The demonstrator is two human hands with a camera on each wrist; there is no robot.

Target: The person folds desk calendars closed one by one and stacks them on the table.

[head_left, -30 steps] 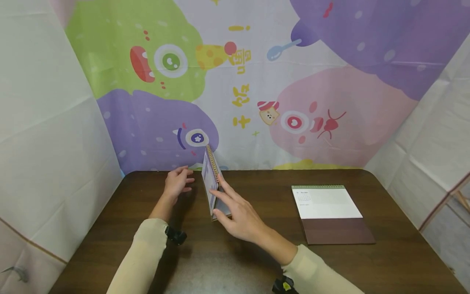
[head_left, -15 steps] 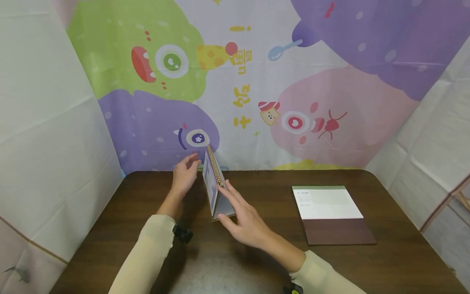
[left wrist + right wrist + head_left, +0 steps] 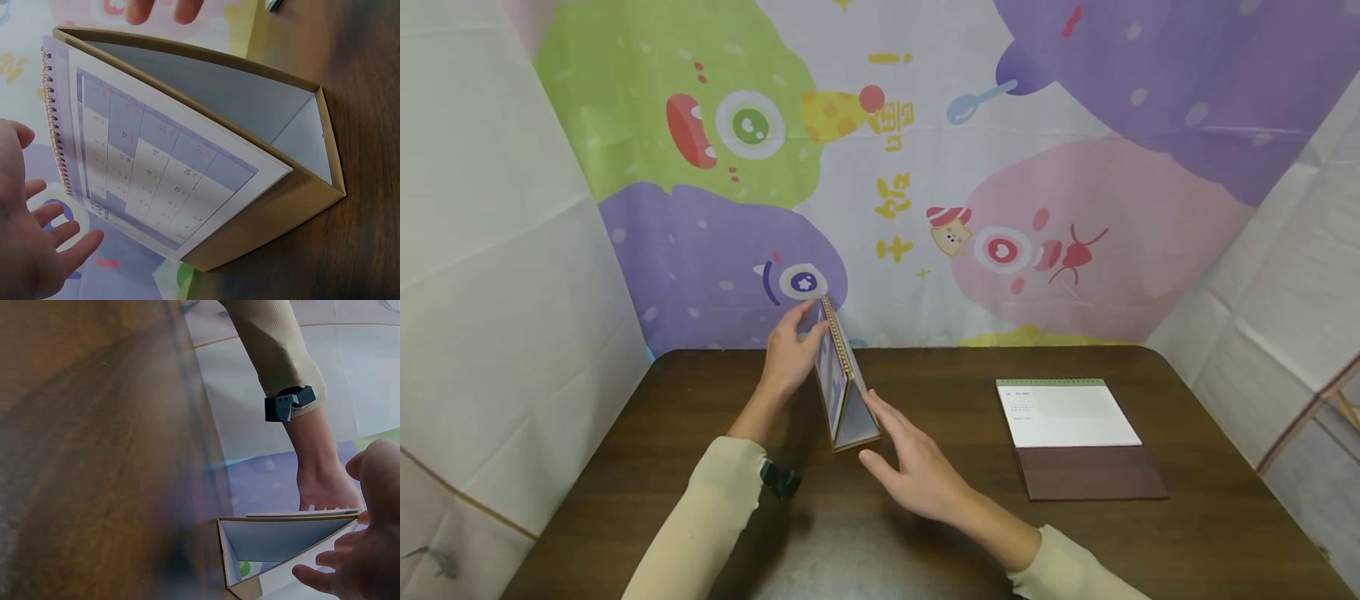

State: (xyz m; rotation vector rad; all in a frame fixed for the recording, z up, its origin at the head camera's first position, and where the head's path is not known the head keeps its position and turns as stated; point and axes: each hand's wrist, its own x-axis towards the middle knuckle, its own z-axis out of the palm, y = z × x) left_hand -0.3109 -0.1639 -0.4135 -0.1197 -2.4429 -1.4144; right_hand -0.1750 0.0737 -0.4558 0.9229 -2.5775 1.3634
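Note:
A desk calendar (image 3: pixel 829 400) with a gold spiral along its top edge stands upright as a triangular stand on the table. My left hand (image 3: pixel 788 350) is at its left side, close to the top edge. In the left wrist view the fingers of that left hand (image 3: pixel 31 231) are spread beside the spiral, apart from the printed page (image 3: pixel 156 153). To the right of the stand, my right hand (image 3: pixel 917 467) has its fingers extended, the fingertips close to the back panel; whether they touch cannot be told. The right wrist view looks into the hollow stand (image 3: pixel 269 537) from its end.
A second desk calendar (image 3: pixel 1071 414) with a green top strip and brown base lies on the right of the dark wooden table (image 3: pixel 820 533). A patterned cloth (image 3: pixel 880 308) hangs behind the table, with white cloth walls at both sides.
My left hand has moved forward and right to the calendar's top edge. My right hand has drawn back to the right, and the stand's base has spread wider.

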